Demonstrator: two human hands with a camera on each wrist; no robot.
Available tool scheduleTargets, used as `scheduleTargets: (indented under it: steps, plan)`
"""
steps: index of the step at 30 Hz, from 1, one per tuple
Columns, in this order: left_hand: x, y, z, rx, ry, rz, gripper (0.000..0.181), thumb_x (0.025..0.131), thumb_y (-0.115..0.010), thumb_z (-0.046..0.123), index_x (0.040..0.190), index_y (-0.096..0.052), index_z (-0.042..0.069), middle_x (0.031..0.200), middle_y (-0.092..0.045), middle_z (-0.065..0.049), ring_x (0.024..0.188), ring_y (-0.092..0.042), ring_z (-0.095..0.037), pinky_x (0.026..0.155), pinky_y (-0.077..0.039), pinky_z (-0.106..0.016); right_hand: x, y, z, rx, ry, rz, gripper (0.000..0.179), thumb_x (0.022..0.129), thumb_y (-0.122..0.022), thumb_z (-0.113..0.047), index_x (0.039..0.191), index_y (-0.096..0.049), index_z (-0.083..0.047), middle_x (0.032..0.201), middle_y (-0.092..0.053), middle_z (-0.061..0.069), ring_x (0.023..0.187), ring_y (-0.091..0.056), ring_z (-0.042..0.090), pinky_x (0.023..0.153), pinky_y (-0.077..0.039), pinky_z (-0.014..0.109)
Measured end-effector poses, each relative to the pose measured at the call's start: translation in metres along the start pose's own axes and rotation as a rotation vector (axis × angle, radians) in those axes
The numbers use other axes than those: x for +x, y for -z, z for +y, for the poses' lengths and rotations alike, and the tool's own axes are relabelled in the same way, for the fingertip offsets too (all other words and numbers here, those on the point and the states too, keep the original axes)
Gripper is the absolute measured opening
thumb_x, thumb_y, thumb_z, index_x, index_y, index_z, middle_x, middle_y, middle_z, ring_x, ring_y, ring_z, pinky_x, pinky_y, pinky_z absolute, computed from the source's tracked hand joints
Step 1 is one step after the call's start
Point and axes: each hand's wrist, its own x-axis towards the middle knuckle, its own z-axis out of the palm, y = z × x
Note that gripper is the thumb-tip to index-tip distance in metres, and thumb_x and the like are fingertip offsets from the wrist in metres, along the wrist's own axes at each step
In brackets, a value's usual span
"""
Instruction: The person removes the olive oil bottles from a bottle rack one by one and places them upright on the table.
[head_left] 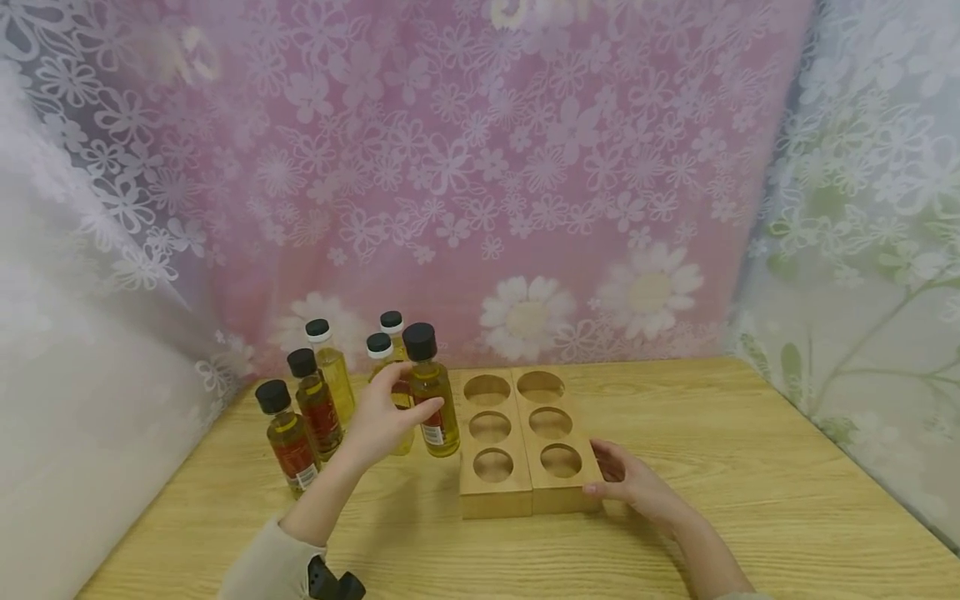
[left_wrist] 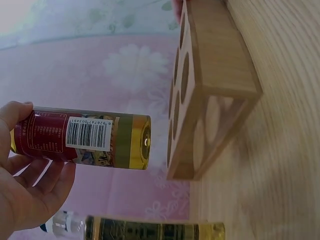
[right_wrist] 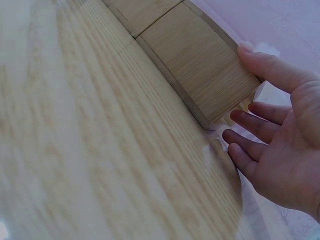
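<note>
My left hand [head_left: 380, 423] grips an oil bottle [head_left: 434, 404] with a black cap, red label and yellow-green oil. In the left wrist view, the held bottle's [left_wrist: 87, 137] barcode and base show; it hangs above the table, left of a wooden bottle holder [head_left: 495, 502]. Two blocks side by side form the holder, each with three round holes in its top and nothing standing in them. My right hand [head_left: 633, 487] is at the holder's near right corner. In the right wrist view its thumb [right_wrist: 267, 65] lies against the holder's edge, its fingers loosely extended along the side.
Two more red-labelled, black-capped bottles [head_left: 291, 450] [head_left: 318, 412] stand at the left of the wooden table [head_left: 675, 400]. Behind them are paler oil bottles with white necks [head_left: 334, 375] [head_left: 380, 346] [head_left: 392, 327]. Flowered cloth [head_left: 480, 167] hangs behind the table.
</note>
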Motion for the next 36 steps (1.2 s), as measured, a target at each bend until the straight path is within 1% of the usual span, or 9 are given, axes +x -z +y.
scheduleTargets:
  steps: [2,6,9,12,19,21,28,32,36]
  plan:
    - [-0.002,0.004,-0.006,0.001,0.021,-0.006,0.062,0.081,-0.073,0.028,0.132,-0.047,0.007,0.112,-0.055,-0.009,0.098,-0.053,-0.024,0.076,-0.05,-0.037,0.0,0.001,0.0,-0.003,0.001,0.002,0.084,0.086,-0.067,-0.017,0.143,-0.013,0.009,0.146,-0.018,0.031,0.132,-0.023,0.045,0.105,-0.024,0.054]
    - [-0.009,0.012,-0.017,0.041,0.061,-0.008,0.065,0.08,-0.072,0.035,0.133,-0.046,0.009,0.115,-0.054,-0.009,0.103,-0.052,-0.025,0.08,-0.049,-0.04,0.0,0.003,0.001,-0.012,0.009,-0.009,0.084,0.086,-0.067,-0.017,0.143,-0.012,0.01,0.146,-0.017,0.032,0.132,-0.023,0.046,0.105,-0.024,0.054]
    - [-0.013,0.017,-0.026,0.077,0.08,-0.006,0.067,0.08,-0.072,0.038,0.134,-0.045,0.008,0.118,-0.053,-0.01,0.107,-0.051,-0.027,0.082,-0.049,-0.042,0.0,0.003,0.001,-0.016,0.018,-0.019,0.083,0.086,-0.067,-0.016,0.143,-0.012,0.011,0.145,-0.017,0.033,0.131,-0.024,0.047,0.104,-0.025,0.054]
    - [-0.016,0.02,-0.036,0.091,0.098,-0.005,0.068,0.08,-0.072,0.038,0.134,-0.044,0.008,0.118,-0.053,-0.01,0.108,-0.051,-0.027,0.081,-0.05,-0.04,0.0,0.002,0.0,-0.015,0.021,-0.022,0.083,0.086,-0.066,-0.016,0.143,-0.012,0.011,0.145,-0.018,0.033,0.13,-0.026,0.047,0.104,-0.026,0.054]
    - [-0.019,0.03,-0.055,0.137,0.122,0.001,0.073,0.08,-0.071,0.041,0.136,-0.042,0.005,0.125,-0.05,-0.013,0.109,-0.049,-0.028,0.087,-0.047,-0.044,0.0,0.001,-0.001,-0.008,-0.016,-0.003,0.083,0.086,-0.067,-0.019,0.144,-0.013,0.008,0.146,-0.018,0.03,0.131,-0.024,0.045,0.104,-0.024,0.054]
    - [-0.02,0.032,-0.059,0.15,0.135,0.004,0.073,0.081,-0.07,0.041,0.136,-0.041,0.004,0.128,-0.048,-0.015,0.109,-0.049,-0.03,0.086,-0.047,-0.045,0.001,0.0,0.0,-0.006,-0.022,0.002,0.083,0.086,-0.067,-0.019,0.144,-0.013,0.007,0.147,-0.018,0.03,0.132,-0.024,0.045,0.105,-0.024,0.054]
    - [-0.025,0.039,-0.068,0.206,0.186,0.02,0.07,0.083,-0.069,0.038,0.135,-0.041,0.0,0.125,-0.05,-0.019,0.109,-0.048,-0.033,0.088,-0.044,-0.048,0.001,0.001,0.001,-0.01,-0.018,0.001,0.084,0.085,-0.068,-0.019,0.144,-0.013,0.008,0.146,-0.019,0.03,0.132,-0.024,0.045,0.104,-0.026,0.052]
    - [-0.026,0.04,-0.073,0.221,0.212,0.013,0.07,0.083,-0.068,0.037,0.135,-0.04,-0.001,0.122,-0.051,-0.019,0.105,-0.05,-0.033,0.086,-0.044,-0.048,0.001,0.001,0.001,-0.012,-0.003,-0.008,0.084,0.086,-0.067,-0.018,0.143,-0.013,0.01,0.146,-0.019,0.031,0.131,-0.026,0.045,0.104,-0.029,0.051]
    - [-0.027,0.041,-0.075,0.246,0.222,0.003,0.07,0.083,-0.069,0.036,0.134,-0.04,-0.003,0.122,-0.051,-0.02,0.103,-0.05,-0.033,0.085,-0.044,-0.048,0.0,0.001,0.0,-0.011,0.005,-0.013,0.084,0.086,-0.067,-0.017,0.143,-0.011,0.01,0.146,-0.018,0.032,0.131,-0.025,0.045,0.104,-0.029,0.05]
